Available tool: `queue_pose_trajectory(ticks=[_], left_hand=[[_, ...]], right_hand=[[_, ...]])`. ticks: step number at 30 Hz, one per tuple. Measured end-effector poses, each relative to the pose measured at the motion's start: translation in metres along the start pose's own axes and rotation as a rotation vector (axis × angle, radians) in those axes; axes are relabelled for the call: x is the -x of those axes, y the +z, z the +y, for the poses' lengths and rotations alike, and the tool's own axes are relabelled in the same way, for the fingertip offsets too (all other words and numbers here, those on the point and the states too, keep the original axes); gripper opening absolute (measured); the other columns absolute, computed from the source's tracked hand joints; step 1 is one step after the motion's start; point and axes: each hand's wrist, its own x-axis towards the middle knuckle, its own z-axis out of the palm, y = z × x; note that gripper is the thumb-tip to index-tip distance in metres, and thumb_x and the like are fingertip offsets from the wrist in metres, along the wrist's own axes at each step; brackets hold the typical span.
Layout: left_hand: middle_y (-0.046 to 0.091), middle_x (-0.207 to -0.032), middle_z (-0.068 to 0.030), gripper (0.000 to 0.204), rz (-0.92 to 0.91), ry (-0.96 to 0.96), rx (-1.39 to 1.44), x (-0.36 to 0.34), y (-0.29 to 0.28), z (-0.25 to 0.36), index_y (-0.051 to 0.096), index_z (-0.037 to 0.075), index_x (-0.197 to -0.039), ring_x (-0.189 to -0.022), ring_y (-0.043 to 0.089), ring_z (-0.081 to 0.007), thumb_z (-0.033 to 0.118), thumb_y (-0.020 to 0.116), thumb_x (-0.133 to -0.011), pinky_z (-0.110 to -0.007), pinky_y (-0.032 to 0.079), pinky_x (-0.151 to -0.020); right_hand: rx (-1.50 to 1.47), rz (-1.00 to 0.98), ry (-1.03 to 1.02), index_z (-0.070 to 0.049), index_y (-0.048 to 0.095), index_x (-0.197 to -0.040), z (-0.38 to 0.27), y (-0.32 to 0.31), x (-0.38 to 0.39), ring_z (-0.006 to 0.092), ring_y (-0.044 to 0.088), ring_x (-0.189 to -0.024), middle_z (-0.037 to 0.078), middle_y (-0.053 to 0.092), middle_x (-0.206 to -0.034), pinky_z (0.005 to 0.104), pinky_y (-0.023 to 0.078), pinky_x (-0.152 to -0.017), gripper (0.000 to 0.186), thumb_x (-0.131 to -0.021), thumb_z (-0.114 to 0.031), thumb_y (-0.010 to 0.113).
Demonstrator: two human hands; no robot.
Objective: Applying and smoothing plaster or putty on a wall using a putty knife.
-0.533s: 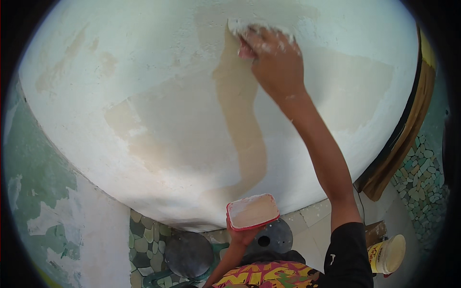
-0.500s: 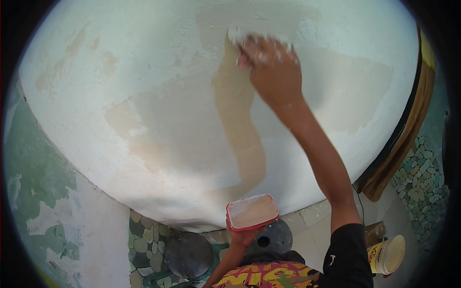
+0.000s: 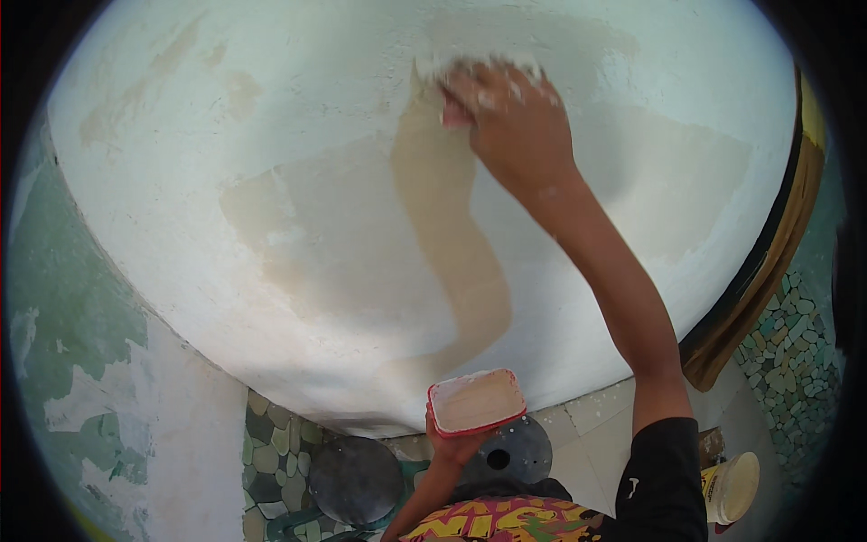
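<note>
Your hands are both busy: right hand (image 3: 519, 122) is pinched around what looks like a flat spreader (image 3: 454, 112), pinkish where it shows, and your left hand (image 3: 454, 444) is wrapped under a red-rimmed tub (image 3: 480, 425). Spreader's up near the top of the pale wall (image 3: 578, 298), its edge seemingly pressed to the surface, though blur and your knuckles hide most of it. Bent fingers probably give you pressure along that edge. A tan band (image 3: 447, 217) snakes down the wall from right under it.

Tub sits low by your shirt (image 3: 510, 522), open side up, I'd guess so the pale paste (image 3: 477, 400) stays put and within easy reach.

Further out, two dark round stool-like tops (image 3: 358, 481) sit below the wall, plus a yellow-and-white bucket (image 3: 733, 486) off to your right, likely parked there clear of your arm.
</note>
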Motion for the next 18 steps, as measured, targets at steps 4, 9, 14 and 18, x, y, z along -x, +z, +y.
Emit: queue_pose_trajectory(ticks=[4,9,14,18], left_hand=[[0.037,-0.169,-0.0176,0.087,-0.012,0.006,-0.020,0.007,-0.001,0.011,0.036,0.019,-0.164,-0.147,0.044,-0.0511,0.077,0.040,-0.100,-0.071,0.052,-0.103],[0.037,-0.169,-0.0179,0.086,-0.078,-0.011,0.022,0.003,0.007,0.018,0.036,0.019,-0.164,-0.146,0.045,-0.0516,0.076,0.041,-0.100,-0.071,0.054,-0.100],[0.036,-0.169,-0.0185,0.086,-0.054,0.008,-0.007,0.009,0.003,0.020,0.036,0.018,-0.164,-0.146,0.045,-0.0518,0.076,0.040,-0.100,-0.071,0.055,-0.098],[0.037,-0.168,-0.0183,0.085,-0.034,0.013,0.026,0.022,0.001,0.030,0.037,0.018,-0.163,-0.147,0.043,-0.0526,0.076,0.041,-0.100,-0.073,0.052,-0.100]], right_hand=[[-0.074,-0.049,0.028,-0.021,0.077,-0.111,-0.023,-0.005,0.037,0.0268,0.070,-0.104,0.001,0.075,-0.109,0.0515,0.054,-0.095,0.019,-0.094,-0.026,0.070],[-0.024,-0.003,0.062,-0.021,0.079,-0.110,0.010,-0.011,-0.032,0.0264,0.071,-0.109,0.001,0.077,-0.113,0.0501,0.055,-0.096,0.021,-0.093,-0.016,0.067],[0.026,-0.009,-0.012,-0.022,0.078,-0.106,0.002,0.002,-0.005,0.0266,0.071,-0.107,0.001,0.076,-0.108,0.0545,0.054,-0.098,0.016,-0.094,-0.021,0.068],[0.004,-0.256,0.052,-0.022,0.079,-0.116,-0.031,-0.016,0.023,0.0236,0.071,-0.110,-0.002,0.077,-0.116,0.0410,0.055,-0.095,0.030,-0.091,-0.010,0.069]])
